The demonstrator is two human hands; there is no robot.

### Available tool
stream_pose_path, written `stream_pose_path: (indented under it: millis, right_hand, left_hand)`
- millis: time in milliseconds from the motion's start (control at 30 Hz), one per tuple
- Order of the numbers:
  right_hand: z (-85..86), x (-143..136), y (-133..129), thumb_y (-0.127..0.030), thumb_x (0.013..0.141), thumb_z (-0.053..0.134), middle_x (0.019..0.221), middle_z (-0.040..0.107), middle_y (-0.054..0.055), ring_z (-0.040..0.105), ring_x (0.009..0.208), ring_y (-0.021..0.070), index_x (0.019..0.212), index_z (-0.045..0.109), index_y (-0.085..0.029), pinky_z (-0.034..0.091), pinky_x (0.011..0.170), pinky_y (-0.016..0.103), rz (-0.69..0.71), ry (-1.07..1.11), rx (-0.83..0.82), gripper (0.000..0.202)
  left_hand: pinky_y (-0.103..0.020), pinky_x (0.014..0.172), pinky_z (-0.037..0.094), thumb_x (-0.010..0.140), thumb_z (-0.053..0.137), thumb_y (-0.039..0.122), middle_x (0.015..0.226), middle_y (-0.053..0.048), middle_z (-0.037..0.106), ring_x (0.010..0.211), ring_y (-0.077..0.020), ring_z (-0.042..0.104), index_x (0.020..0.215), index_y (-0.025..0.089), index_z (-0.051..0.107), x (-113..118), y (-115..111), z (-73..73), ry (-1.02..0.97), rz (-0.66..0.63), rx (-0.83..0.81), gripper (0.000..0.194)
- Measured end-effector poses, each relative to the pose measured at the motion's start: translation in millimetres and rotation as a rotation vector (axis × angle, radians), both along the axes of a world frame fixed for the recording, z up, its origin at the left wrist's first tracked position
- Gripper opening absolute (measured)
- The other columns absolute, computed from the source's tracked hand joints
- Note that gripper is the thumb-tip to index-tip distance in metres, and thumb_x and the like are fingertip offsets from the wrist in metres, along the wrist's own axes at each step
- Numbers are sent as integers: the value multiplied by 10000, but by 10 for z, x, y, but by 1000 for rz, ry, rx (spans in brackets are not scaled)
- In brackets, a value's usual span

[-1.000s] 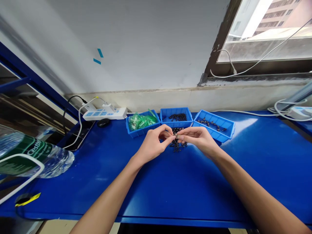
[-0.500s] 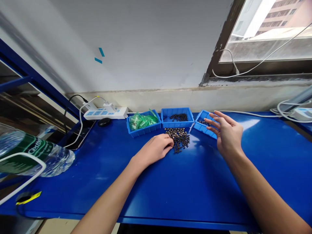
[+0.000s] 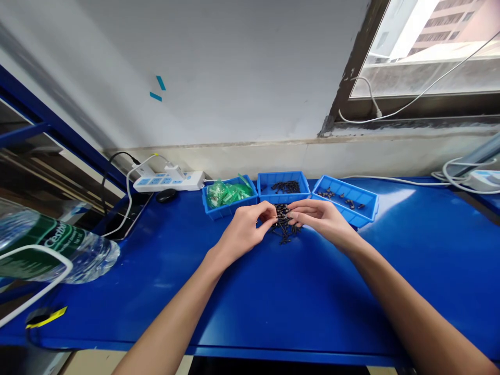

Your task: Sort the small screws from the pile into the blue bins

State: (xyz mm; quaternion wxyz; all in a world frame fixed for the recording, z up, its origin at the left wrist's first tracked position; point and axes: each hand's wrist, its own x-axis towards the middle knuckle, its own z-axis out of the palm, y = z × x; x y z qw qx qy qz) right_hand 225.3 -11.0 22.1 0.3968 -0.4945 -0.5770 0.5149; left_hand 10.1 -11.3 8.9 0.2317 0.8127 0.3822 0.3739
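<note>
- Screw pile (image 3: 283, 226): just in front of the middle bin (image 3: 283, 199).
- Left hand (image 3: 247, 226), front-left of that bin: fingertips pinched; right hand (image 3: 328, 224), front-right: fingers curled. Whether either grasps a screw, I cannot tell.
- Brushing fingers could scatter loose screws.

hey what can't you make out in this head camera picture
Head view: part of the pile of small dark metal screws, hidden behind the bare left hand and right hand.
Head view: whether either hand holds a screw, too small to tell.
Head view: the end of the clear plastic bottle, cut off by the left edge.
</note>
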Motion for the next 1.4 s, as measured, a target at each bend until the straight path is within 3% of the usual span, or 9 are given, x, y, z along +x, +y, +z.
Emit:
stream_pose_path:
  millis: [333,467,667,733,800,867,933,1200,1400]
  right_hand:
    - [-51,-37,-14,-410,634,913,771,784,92,748,741,229,881,796,-157,577,716,350,97,177,-143,372]
    - [-57,-38,-33,-379,634,919,740,772,76,724,714,208,859,798,-157,559,699,337,123,208,-137,338]
    - [-59,-25,-21,-348,617,910,679,724,36,635,606,152,765,783,-167,525,634,312,38,211,-101,266]
    - [-56,-33,-9,-329,618,907,777,761,53,693,711,185,843,793,-180,564,736,344,-48,268,-69,293]
    - [-61,-37,2,-297,636,903,1024,792,80,740,936,225,1037,786,-216,563,912,376,-141,361,-24,425]
    - [-77,-27,14,-272,671,891,1285,729,93,712,1132,248,1244,718,-267,524,1034,396,-179,418,0,599]
    - [-103,-3,26,-279,713,869,1397,666,105,689,1195,265,1348,653,-291,518,1054,411,-166,412,0,671]
    - [-143,44,43,-353,754,840,1328,698,124,734,992,230,1282,668,-246,579,906,386,-148,328,8,565]
    - [-112,47,30,-348,771,817,1251,729,110,725,908,195,1226,682,-237,577,871,368,-146,322,1,488]
  left_hand:
    - [-195,679,510,881,696,75,772,41,722,686,-109,675,859,190,636,42,-29,-17,-83,22,86,131]
    - [-206,696,519,888,687,92,787,34,725,697,-116,673,869,189,637,38,-37,3,-73,5,32,111]
    - [-262,718,521,882,731,151,853,-8,720,761,-166,677,928,184,664,-23,-36,42,196,-102,-65,88]
    - [-292,779,529,876,747,162,953,-41,732,856,-198,694,976,183,686,-40,-27,23,299,-150,-65,118]
    - [-305,821,531,886,732,145,1030,-63,730,921,-213,699,1014,178,697,-44,-18,-8,361,-188,-72,137]
    - [-297,810,526,907,692,118,1034,-68,722,912,-207,696,997,172,702,-33,-11,-40,407,-196,-69,106]
    - [-280,769,515,930,646,103,989,-61,710,860,-191,686,945,169,703,-15,-7,-63,445,-196,-60,88]
    - [-284,749,504,958,617,130,961,-57,693,853,-196,671,913,170,683,3,-44,-30,439,-177,-48,90]
    - [-295,787,519,911,711,166,996,-59,714,880,-202,691,980,178,707,42,-90,-4,442,-271,-49,70]
